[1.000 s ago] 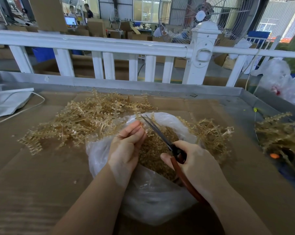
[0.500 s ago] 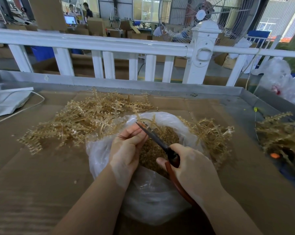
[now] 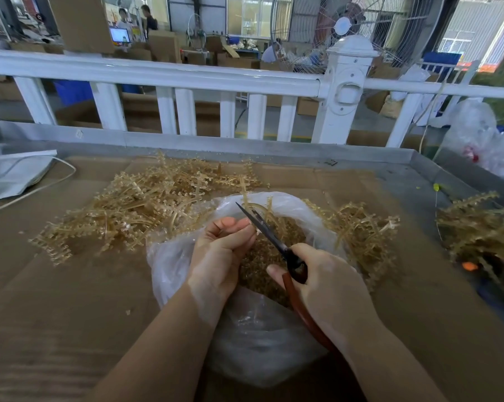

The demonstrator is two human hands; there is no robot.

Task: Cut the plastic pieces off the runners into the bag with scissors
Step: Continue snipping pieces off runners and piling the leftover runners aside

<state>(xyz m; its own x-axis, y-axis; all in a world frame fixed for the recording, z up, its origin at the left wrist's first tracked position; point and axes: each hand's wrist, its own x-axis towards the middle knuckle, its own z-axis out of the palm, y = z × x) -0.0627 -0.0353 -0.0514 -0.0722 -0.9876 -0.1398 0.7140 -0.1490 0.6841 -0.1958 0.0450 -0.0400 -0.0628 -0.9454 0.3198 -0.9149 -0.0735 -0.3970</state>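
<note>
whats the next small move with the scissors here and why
Probably close the scissors in the right hand: the blades sit by the runner that the left hand pinches over the open bag, so cut pieces should drop in.

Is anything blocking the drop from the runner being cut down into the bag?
Nothing visible does. The left hand holds the runner over the bag's open mouth, the scissors in the right hand cut above it, and only cut pieces lie below.
</note>
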